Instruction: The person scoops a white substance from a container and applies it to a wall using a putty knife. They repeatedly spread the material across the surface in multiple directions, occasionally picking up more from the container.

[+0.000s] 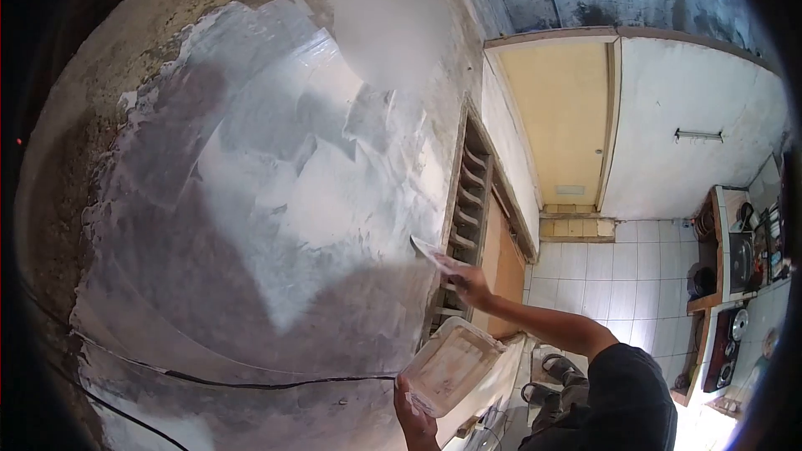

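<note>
My right hand (470,285) is closed round a putty knife (433,255), whose blade tip meets the wall (317,200) beside a slatted wooden opening. Pale, smeared patches of filler cover much of that wall, with overlapping stroke marks. Lower down, my left hand (414,418) grips the edge of a shallow, pale rectangular tray (455,365). Whitish residue coats the inside of the tray. It is held close to the wall, below my right hand. White smears show on the fingers of my left hand.
A black cable (276,384) runs across the lower wall to behind the tray. The slatted opening (469,192) borders the wall. My sandalled feet (555,365) stand below. Beyond are a tiled floor (631,271), a yellow door (560,108) and a kitchen counter with a stove (732,342).
</note>
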### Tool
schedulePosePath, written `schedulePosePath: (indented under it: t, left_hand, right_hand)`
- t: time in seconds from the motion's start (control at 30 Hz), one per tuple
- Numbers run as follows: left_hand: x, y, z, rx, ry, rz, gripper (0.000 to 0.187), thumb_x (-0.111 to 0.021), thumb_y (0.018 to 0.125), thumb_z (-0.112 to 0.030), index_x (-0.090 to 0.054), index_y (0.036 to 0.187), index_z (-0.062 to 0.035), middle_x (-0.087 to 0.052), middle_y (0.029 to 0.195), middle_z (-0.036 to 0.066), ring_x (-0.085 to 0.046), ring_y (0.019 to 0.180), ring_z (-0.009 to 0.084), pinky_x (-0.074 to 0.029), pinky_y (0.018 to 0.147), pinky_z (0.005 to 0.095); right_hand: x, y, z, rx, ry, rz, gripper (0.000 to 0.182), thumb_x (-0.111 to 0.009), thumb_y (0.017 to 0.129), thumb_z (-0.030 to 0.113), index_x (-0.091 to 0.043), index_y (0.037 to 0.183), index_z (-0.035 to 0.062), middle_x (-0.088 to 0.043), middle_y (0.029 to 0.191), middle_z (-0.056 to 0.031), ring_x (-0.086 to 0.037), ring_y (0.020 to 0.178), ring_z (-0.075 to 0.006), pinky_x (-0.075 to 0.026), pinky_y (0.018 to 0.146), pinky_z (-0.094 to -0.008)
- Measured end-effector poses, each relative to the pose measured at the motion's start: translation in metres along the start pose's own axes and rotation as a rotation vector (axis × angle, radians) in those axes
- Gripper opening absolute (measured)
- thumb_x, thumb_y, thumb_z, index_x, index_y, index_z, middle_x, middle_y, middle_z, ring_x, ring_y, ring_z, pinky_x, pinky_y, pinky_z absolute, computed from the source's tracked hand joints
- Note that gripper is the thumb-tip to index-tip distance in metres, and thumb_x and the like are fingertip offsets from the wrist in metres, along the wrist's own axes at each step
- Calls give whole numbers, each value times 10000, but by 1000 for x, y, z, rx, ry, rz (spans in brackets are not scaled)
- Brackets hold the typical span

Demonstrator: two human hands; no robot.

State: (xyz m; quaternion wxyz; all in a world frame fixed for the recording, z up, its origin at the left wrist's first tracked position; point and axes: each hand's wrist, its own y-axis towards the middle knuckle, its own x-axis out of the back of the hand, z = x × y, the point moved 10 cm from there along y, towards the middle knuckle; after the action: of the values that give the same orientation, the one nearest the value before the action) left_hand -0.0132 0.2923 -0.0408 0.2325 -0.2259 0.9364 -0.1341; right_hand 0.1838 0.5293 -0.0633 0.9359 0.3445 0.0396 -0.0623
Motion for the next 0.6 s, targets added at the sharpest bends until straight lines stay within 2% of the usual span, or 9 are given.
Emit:
schedulePosePath:
  t: [0.1, 0.17, 0.27, 0.37, 0.43, 0.5, 0.53, 0.57, 0.6]
  left_hand:
    - [1, -2, -1, -38, 67, -35, 443, -554, 928, -364, -486, 1218, -36, -559, 1197, 117, -547, 1135, 264, -435, 977, 406]
    - [0, -3, 3, -14, 31, -2, 437, -557, 927, -357, -488, 1215, -35, -560, 1197, 116, -548, 1132, 264, -431, 982, 403]
    - [3, -11, 0, -34, 41, 1, 423, -550, 932, -347, -492, 1210, -33, -562, 1197, 116, -548, 1131, 261, -436, 974, 406]
    - [8, -25, -17, -96, 47, -60, 406, -537, 940, -342, -498, 1198, -31, -568, 1187, 120, -559, 1113, 259, -451, 955, 404]
    - [11, -32, -21, -110, 30, -88, 403, -531, 944, -344, -499, 1193, -29, -571, 1179, 122, -566, 1103, 260, -458, 946, 403]
    - [22, -31, -19, -106, 18, -106, 400, -524, 948, -346, -501, 1188, -28, -575, 1172, 125, -572, 1094, 260, -465, 937, 403]
    - [31, -24, -11, -84, 36, -70, 464, -512, 942, -387, -480, 1233, -28, -563, 1201, 127, -552, 1125, 272, -448, 957, 426]
    - [33, -19, -6, -63, 52, -31, 528, -500, 937, -429, -458, 1278, -28, -552, 1230, 128, -533, 1157, 284, -430, 977, 449]
    - [27, -21, -6, -54, 42, -24, 528, -500, 937, -429, -458, 1278, -28, -552, 1230, 128, -533, 1157, 284, -430, 977, 449]
  right_hand:
    - [30, 28, -32, -37, 33, -62, 395, -430, 1003, 326, -595, 1203, 28, -651, 1172, -139, -641, 1049, -275, -498, 873, -384]
    - [63, 73, -52, -139, -70, -269, 286, -477, 969, 169, -608, 1176, 22, -669, 1073, -164, -651, 988, -230, -485, 839, -336]
    - [80, 121, -58, -285, -215, -389, 348, -475, 996, 260, -575, 1180, -17, -683, 1004, -161, -648, 884, -243, -479, 793, -306]
    - [49, 126, -56, -269, -188, -340, 274, -501, 922, 64, -581, 1169, -24, -604, 784, -167, -555, 692, -189, -454, 664, -289]
    - [17, 92, -48, -39, -190, -292, 338, -475, 850, -50, -607, 1159, -10, -557, 696, -138, -512, 603, -179, -441, 595, -293]
    - [1, 49, 30, -18, -193, -171, 371, -454, 811, -102, -632, 1120, -4, -547, 671, -103, -485, 555, -178, -429, 545, -308]
    - [-14, 12, 22, -168, -116, -44, 369, -472, 811, -98, -645, 1118, 13, -656, 799, -126, -540, 587, -191, -461, 568, -307]
    - [-20, -21, 42, 111, -15, -120, 363, -558, 816, -67, -633, 1157, 31, -690, 1047, -141, -642, 721, -183, -494, 631, -293]
    - [-34, -44, 47, -44, -1, 68, 373, -592, 815, -50, -626, 1175, 42, -658, 1141, -123, -659, 817, -185, -504, 675, -283]
